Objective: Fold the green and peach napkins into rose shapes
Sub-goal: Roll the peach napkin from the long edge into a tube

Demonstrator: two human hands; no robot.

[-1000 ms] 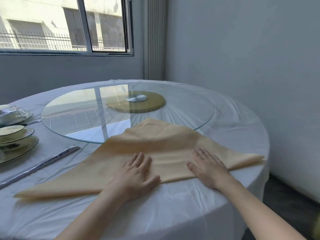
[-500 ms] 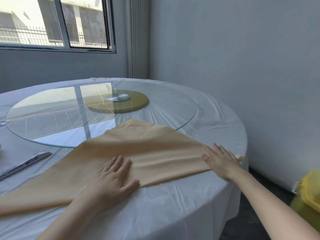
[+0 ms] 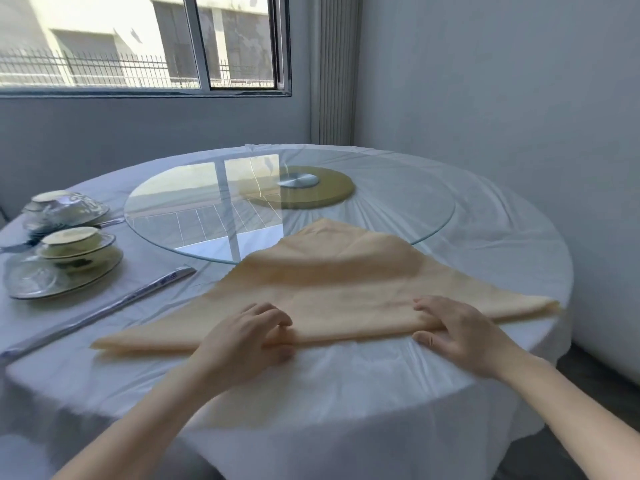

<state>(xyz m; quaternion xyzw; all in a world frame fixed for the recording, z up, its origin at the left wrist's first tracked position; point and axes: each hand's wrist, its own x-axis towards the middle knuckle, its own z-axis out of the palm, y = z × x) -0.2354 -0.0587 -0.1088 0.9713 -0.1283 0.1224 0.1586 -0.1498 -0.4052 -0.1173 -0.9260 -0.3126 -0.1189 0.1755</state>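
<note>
Tablecloth-covered round table [image 3: 346,393] spreads under both of your hands, white and wrinkled. Beyond your grip sits the glass turntable [image 3: 398,209], a round tan base [image 3: 332,199] showing through it.

Your peach napkin [image 3: 346,285] lies folded into a wide triangle. Its long folded edge runs under your fingers, its far tip rests up on the turntable rim, and its two side points stretch out past each hand.

Well left of your left-hand grip stand two stacks of wrapped dishes [image 3: 69,261]. A long wrapped utensil packet [image 3: 104,313] lies slanted between them and the napkin's left point.

Your left hand [image 3: 249,337] has its fingers curled over the near edge and its thumb tucked against it from the front, pinching the fold. Your right hand [image 3: 460,336] does likewise further along the same edge, with curled fingers on top of the cloth and the thumb at the edge on the table side. A stretch of edge runs between the two hands.
</note>
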